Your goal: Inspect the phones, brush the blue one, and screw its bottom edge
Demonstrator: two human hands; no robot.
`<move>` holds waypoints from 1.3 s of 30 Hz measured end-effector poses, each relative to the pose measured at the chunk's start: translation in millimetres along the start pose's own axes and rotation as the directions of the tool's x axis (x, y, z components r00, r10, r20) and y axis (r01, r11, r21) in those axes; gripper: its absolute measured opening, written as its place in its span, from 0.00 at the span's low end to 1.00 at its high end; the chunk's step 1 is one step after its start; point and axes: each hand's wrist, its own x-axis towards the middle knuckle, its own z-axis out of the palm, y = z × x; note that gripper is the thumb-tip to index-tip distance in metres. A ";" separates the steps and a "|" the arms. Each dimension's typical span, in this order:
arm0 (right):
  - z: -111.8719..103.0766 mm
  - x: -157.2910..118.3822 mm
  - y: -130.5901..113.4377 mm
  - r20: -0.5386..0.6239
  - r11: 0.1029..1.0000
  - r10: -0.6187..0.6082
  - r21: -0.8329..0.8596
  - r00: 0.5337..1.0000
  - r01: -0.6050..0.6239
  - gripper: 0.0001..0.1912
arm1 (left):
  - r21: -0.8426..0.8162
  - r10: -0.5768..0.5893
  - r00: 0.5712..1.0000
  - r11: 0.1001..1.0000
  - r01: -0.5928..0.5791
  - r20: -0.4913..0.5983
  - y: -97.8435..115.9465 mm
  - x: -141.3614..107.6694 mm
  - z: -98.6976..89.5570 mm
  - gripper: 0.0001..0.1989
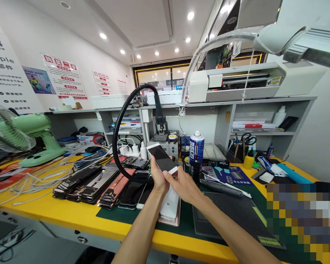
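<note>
A white smartphone (162, 158) with a dark screen is held up over the workbench, tilted, its screen facing me. My left hand (158, 178) wraps round its left edge from below. At the phone's lower right end, my right hand (183, 183) grips it with the thumb on the white lower bezel. Beneath my hands lies a white phone back (169, 206) with an "MI" logo, on top of a pinkish one. Beside it, partly behind my left forearm, another phone (145, 198) lies on the green mat.
Stacks of phone screens (96, 183) lie to the left, near tangled white cables (52, 176) and a green fan (41, 139). A black hose (117, 135) arches close to my left hand. A blue spray can (197, 148) and a perforated black mat (228, 212) are at right.
</note>
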 end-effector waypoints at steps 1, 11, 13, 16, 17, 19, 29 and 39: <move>-0.1 0.2 0.9 0.004 1.000 -0.005 -0.006 1.000 0.005 0.25 | -0.004 0.002 1.000 1.000 -0.002 -0.001 0.0 0.1 -0.1 0.31; 0.1 1.5 6.1 0.001 0.998 -0.045 -0.041 0.999 0.045 0.24 | 0.001 -0.042 0.999 0.999 0.042 -0.012 3.4 -0.6 0.8 0.31; -0.1 1.3 5.2 -0.005 0.998 -0.045 -0.031 0.999 0.045 0.23 | -0.002 -0.050 0.999 0.999 0.050 -0.005 4.1 -0.5 0.8 0.30; -1.2 1.2 4.4 -0.007 0.999 -0.041 -0.010 0.999 0.041 0.22 | -0.005 -0.070 0.997 0.998 0.070 0.016 5.0 -0.8 0.8 0.31; -1.6 1.3 4.3 -0.010 0.999 -0.039 -0.006 0.999 0.039 0.22 | -0.005 -0.077 0.997 0.997 0.077 0.016 5.3 -0.9 0.7 0.31; -2.2 1.6 4.7 -0.015 0.999 -0.035 -0.004 0.999 0.035 0.21 | -0.002 -0.088 0.996 0.996 0.088 0.009 5.5 -0.9 0.4 0.31; -2.8 5.1 7.1 -0.033 0.999 -0.042 -0.014 0.999 0.042 0.20 | -0.034 -0.081 0.996 0.996 0.082 0.021 5.6 2.3 -0.9 0.28; -7.3 2.6 4.2 -0.024 0.996 -0.033 -0.079 0.999 0.031 0.21 | -0.023 -0.084 0.994 0.996 0.086 0.069 6.4 5.1 -5.7 0.30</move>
